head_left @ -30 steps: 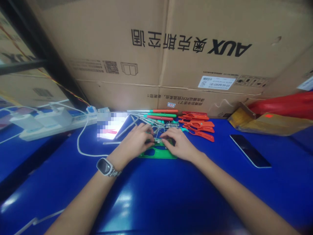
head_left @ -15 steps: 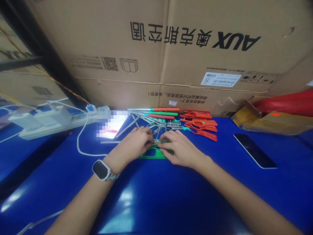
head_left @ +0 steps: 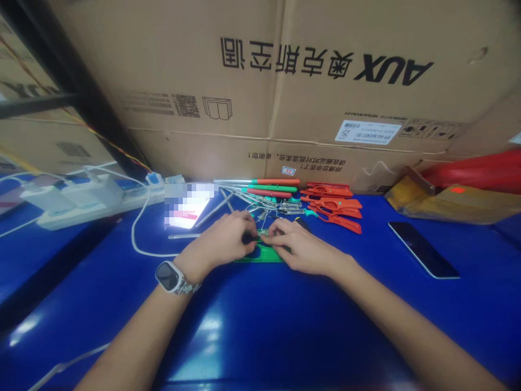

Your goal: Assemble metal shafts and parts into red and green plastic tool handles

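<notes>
On the blue tabletop lies a green plastic handle shell (head_left: pixel 266 254) with an oval opening, between my hands. My left hand (head_left: pixel 232 233) is closed, fingertips pinched at the shell's far edge. From the right, my right hand (head_left: pixel 303 247) pinches at the same spot. A small part with thin wires (head_left: pixel 264 232) shows between the fingertips, mostly covered by them. Just beyond the hands are several small wired pieces (head_left: pixel 291 206). Long metal rods with red and green handles (head_left: pixel 277 189) lie behind these. Several red handle shells (head_left: pixel 337 205) are piled to the right.
A lit phone screen (head_left: pixel 191 209) and loose metal rods (head_left: pixel 185 237) lie left of the hands. A power strip (head_left: pixel 65 217) with chargers and white cables is farther left. At right lie a dark phone (head_left: pixel 423 250) and a yellow bag (head_left: pixel 456 206). A large carton (head_left: pixel 309 108) stands behind.
Both hands stay at the green shell with small finger shifts. My right hand has moved slightly right. The view has shifted a little.
</notes>
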A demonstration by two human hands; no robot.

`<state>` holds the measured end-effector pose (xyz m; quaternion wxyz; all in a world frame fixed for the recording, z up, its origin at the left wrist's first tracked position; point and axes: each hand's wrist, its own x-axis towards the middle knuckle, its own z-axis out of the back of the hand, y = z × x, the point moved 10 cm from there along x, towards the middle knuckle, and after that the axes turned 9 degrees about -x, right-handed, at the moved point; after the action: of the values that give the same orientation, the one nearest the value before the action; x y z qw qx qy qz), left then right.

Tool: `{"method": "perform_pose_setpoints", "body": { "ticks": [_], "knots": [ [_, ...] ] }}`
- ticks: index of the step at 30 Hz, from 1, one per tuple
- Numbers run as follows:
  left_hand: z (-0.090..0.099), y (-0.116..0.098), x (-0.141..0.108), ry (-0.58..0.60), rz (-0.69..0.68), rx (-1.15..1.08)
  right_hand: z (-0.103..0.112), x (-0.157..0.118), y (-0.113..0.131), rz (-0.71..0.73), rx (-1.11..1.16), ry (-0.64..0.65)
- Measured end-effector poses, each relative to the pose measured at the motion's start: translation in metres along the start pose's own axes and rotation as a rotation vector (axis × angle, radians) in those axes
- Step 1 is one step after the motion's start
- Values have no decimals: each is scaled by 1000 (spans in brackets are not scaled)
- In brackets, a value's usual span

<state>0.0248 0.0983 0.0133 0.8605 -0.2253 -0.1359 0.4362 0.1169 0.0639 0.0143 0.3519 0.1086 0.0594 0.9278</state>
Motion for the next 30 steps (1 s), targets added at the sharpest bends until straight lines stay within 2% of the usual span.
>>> {"method": "perform_pose_setpoints", "body": {
  "ticks": [4, 13, 16, 20, 22, 27, 30],
  "knots": [
    [0, -1, 0, 12, -8, 6, -2, 1, 1, -12, -26, 27],
    [-3, -20, -3, 49, -52, 154, 0, 2, 5, -51, -97, 49],
    [0, -15, -3, 19, -60, 95, 3, 2, 2, -70, -103, 28],
    [19, 8, -5, -99, -32, -41, 3, 1, -2, -61, -77, 19],
    [20, 16, -4, -109, -11, -67, 3, 1, -2, -60, -62, 21],
    [9, 7, 2, -66, -89, -9, 4, 1, -3, -79, -49, 16],
    [5, 5, 5, -59, -88, 24, 3, 1, -4, -84, -58, 23]
  ]
}}
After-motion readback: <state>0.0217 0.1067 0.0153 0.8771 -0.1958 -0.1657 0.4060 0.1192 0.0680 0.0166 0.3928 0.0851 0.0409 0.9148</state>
